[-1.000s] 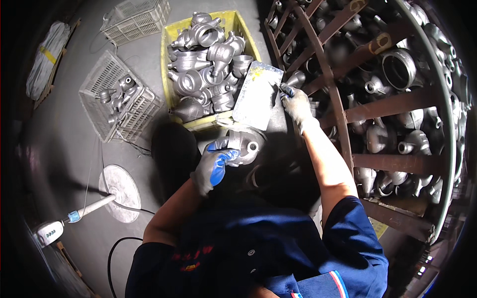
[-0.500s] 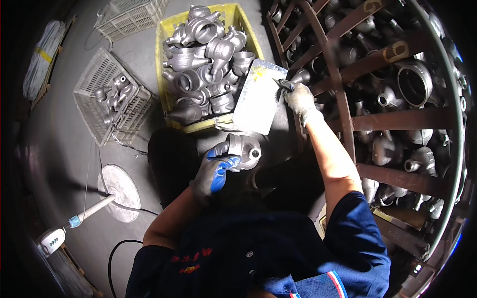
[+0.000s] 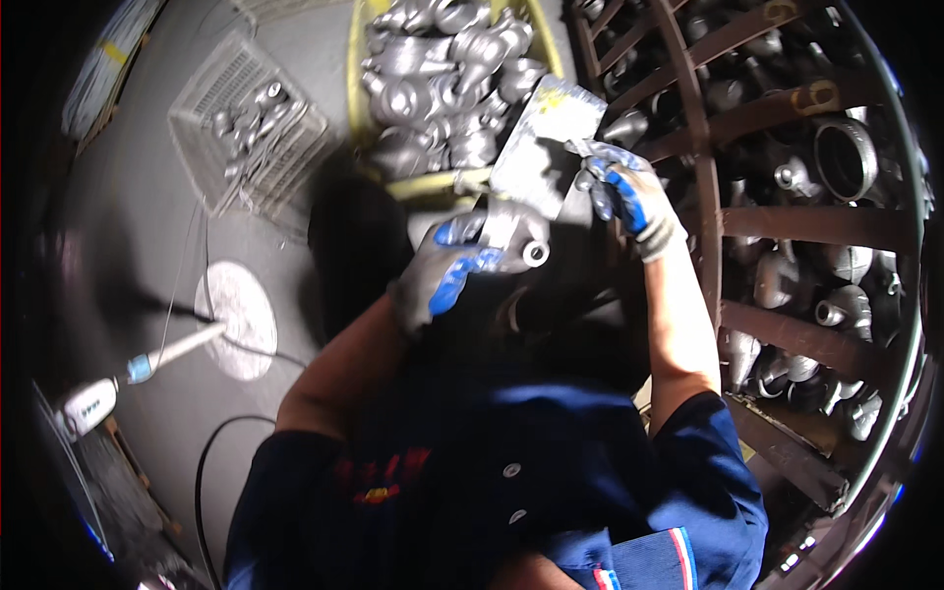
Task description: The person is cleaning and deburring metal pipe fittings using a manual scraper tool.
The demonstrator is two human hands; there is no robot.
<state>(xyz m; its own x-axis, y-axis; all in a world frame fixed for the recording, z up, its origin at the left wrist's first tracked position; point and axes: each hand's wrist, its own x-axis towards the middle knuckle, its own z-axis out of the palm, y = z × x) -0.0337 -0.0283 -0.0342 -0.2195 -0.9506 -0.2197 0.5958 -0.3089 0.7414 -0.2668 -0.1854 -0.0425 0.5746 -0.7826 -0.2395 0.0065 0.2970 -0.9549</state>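
Observation:
In my gloved left hand (image 3: 447, 270) is a grey metal casting (image 3: 513, 236), a hollow rounded body with a short round outlet facing me. The fingers grip its left side. My gloved right hand (image 3: 629, 192) is raised beside the right edge of a pale flat plate (image 3: 531, 152) with a yellow smear. Its fingers are closed together, with a pale tip near the fingertips; motion blur hides what they hold. The plate leans at the near right corner of a yellow crate (image 3: 433, 185) heaped with similar castings (image 3: 477, 54).
On the right stands a brown metal cage (image 3: 816, 231) packed with castings. A grey plastic basket (image 3: 211, 88) on the left holds several small metal parts (image 3: 254, 123). Near it are a round pale base (image 3: 236, 305) with a pole, and a black cable (image 3: 202, 482) on the floor.
My right hand has come off the plate and turned, so its blue palm side shows. My left hand still holds the casting. The whole view has shifted, with the crate now higher in it.

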